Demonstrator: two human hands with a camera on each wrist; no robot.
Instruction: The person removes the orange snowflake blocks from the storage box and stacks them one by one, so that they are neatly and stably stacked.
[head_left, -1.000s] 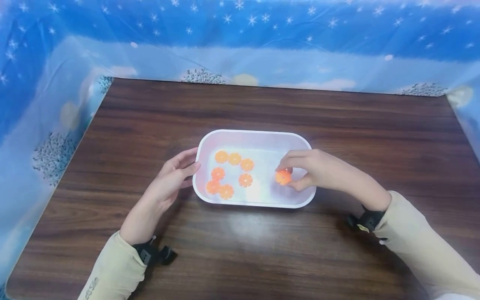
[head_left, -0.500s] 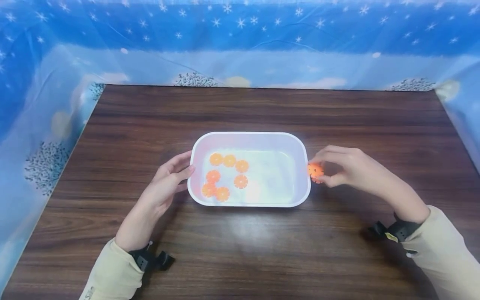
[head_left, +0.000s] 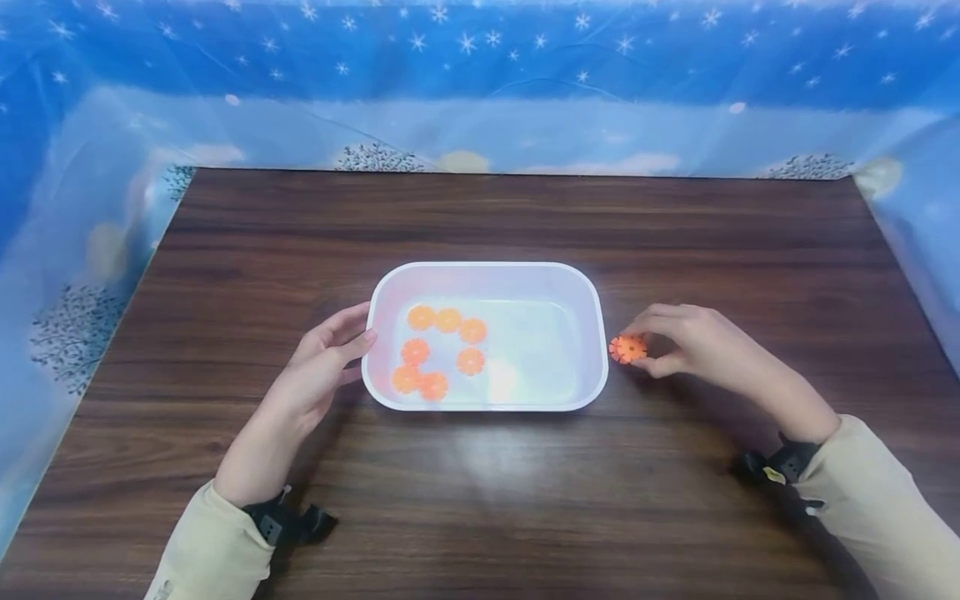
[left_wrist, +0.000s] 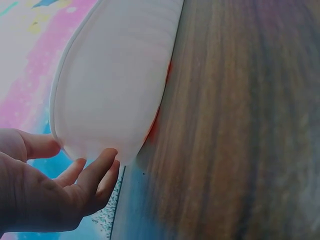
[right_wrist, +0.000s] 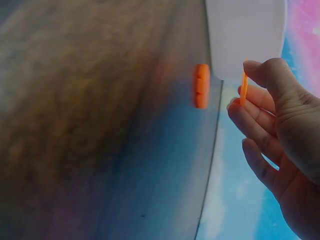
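A white plastic tub (head_left: 532,400) stands on the table. Several orange notched discs (head_left: 470,362) lie flat inside its left half. My left hand (head_left: 318,367) holds the tub's left end, thumb at the rim and fingers against the outer wall (left_wrist: 100,100). Just right of the tub, my right hand (head_left: 693,342) pinches an orange notched disc (head_left: 632,348) between thumb and fingers. In the right wrist view this disc (right_wrist: 243,90) appears edge-on. Beside it on the table is another orange piece (right_wrist: 201,86), thicker and ridged; whether it is a stack of discs I cannot tell.
A dark wood-grain table (head_left: 480,500) bears everything. Blue cloth with snowflakes (head_left: 480,67) hangs behind its far edge and along both sides. Black wrist cameras (head_left: 288,518) sit on both wrists.
My right hand has carried the orange disc from inside the tub over its right rim to the table beside it. The left hand stays at the tub's left end. The head view has shifted slightly.
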